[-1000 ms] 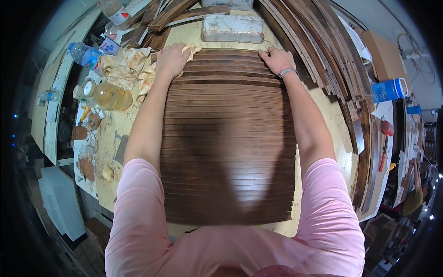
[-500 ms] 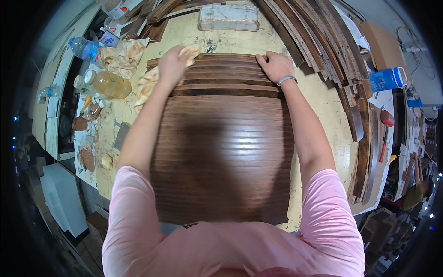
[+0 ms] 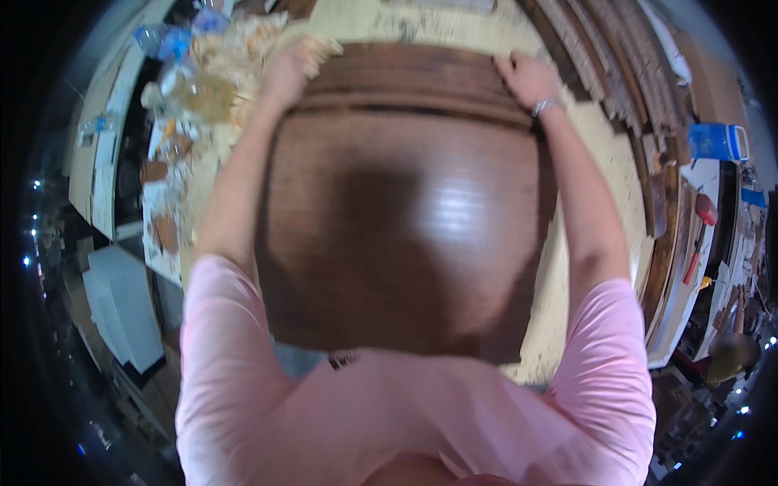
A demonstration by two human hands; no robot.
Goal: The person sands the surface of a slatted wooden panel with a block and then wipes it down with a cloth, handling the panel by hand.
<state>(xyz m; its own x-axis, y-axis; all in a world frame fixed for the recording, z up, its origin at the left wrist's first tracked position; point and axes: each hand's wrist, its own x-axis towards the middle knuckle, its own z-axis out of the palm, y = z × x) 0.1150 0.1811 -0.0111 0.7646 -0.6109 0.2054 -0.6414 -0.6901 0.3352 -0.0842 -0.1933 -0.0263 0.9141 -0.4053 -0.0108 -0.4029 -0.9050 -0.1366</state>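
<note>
A broad panel of dark brown wooden slats (image 3: 348, 267) lies in front of me, its middle glossy with reflected light. Beyond it, across a dark gap, several more slats (image 3: 405, 73) run side by side; motion blurs their edges. At their far left end, my left hand (image 3: 285, 77) is closed on a cream, stained rag (image 3: 322, 50). My right hand (image 3: 531, 78), with a bracelet at the wrist, grips the far right end of the slats, thumb toward the inside. The undersides of the slats are hidden.
Long dark boards (image 3: 604, 57) are stacked at the right, with a blue jug (image 3: 715, 142) and a red-headed tool (image 3: 706, 211) beyond. Bottles, a yellowish jar (image 3: 209, 95) and crumpled cloth crowd the left side of the pale table (image 3: 559, 267). A white box (image 3: 126, 304) sits low left.
The view has shifted and blurred, with the panel appearing larger and higher. Both hands stay at the far ends of the slats, the left still with the rag.
</note>
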